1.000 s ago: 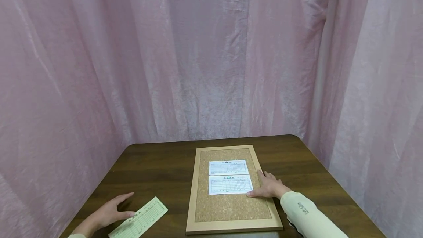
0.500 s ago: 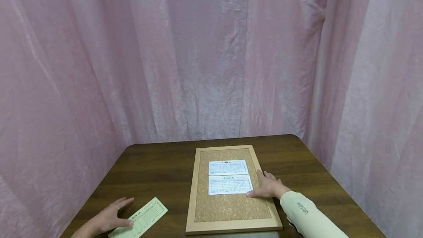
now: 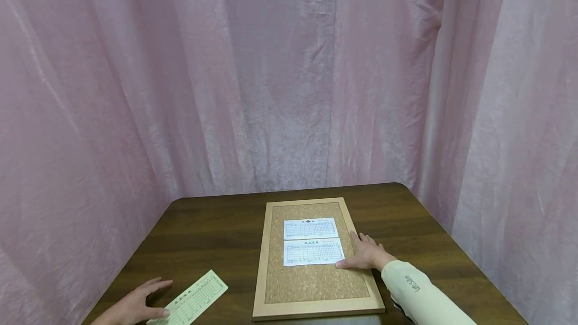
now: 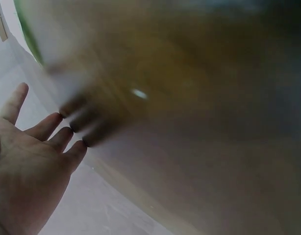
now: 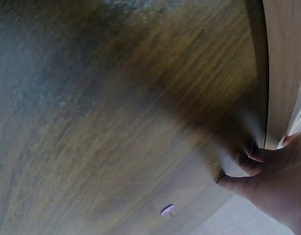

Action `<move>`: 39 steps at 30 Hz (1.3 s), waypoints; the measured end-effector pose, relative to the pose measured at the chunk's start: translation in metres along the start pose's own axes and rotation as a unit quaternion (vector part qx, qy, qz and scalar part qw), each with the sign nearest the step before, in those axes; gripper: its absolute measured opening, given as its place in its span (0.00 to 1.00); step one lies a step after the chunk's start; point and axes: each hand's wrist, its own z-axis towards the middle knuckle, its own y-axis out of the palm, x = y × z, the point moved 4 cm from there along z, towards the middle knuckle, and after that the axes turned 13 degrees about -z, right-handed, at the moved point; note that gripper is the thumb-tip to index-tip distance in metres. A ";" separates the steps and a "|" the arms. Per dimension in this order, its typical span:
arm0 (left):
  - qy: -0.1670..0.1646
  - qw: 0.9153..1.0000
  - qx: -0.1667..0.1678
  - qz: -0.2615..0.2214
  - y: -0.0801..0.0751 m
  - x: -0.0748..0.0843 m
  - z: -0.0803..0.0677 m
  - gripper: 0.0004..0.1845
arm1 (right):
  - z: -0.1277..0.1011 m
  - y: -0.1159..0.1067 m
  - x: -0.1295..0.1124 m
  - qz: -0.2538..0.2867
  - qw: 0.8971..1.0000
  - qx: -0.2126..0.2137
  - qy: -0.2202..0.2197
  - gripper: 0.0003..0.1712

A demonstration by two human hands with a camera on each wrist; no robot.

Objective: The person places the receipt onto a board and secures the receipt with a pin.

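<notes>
A pale green printed card [image 3: 194, 299] lies slanted on the table left of the wood-framed corkboard [image 3: 316, 287]. My left hand [image 3: 133, 306] is beside the card, its fingers spread and the thumb tip at the card's near left end. Two white printed slips lie on the cork: an upper slip [image 3: 310, 228] and a lower slip [image 3: 313, 252], edge to edge. Across the board's right frame rests my right hand [image 3: 367, 255], thumb at the lower slip's corner. In the right wrist view its fingertips touch the tabletop along the frame's outer side.
A purple pushpin [image 5: 167, 210] lies on the dark wood table [image 3: 217, 229], seen in the right wrist view. Pink curtains [image 3: 280, 74] hang behind the table and along both sides. The tabletop has rounded far corners.
My left hand has drawn back slightly to the left and toward me, its thumb moving from over the card to its end. The right hand keeps its place on the board.
</notes>
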 end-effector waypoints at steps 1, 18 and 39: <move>0.002 1.000 -0.007 -0.004 -0.001 -0.003 -0.001 0.38 | -0.001 -0.001 -0.001 0.000 1.000 0.000 0.000 0.79; 0.077 0.997 -0.018 0.027 -0.002 -0.017 -0.008 0.26 | -0.006 -0.005 -0.006 -0.009 1.000 -0.012 0.007 0.76; -0.034 0.990 0.082 0.105 0.001 0.002 0.010 0.34 | -0.008 -0.008 -0.007 -0.005 1.000 -0.011 0.000 0.74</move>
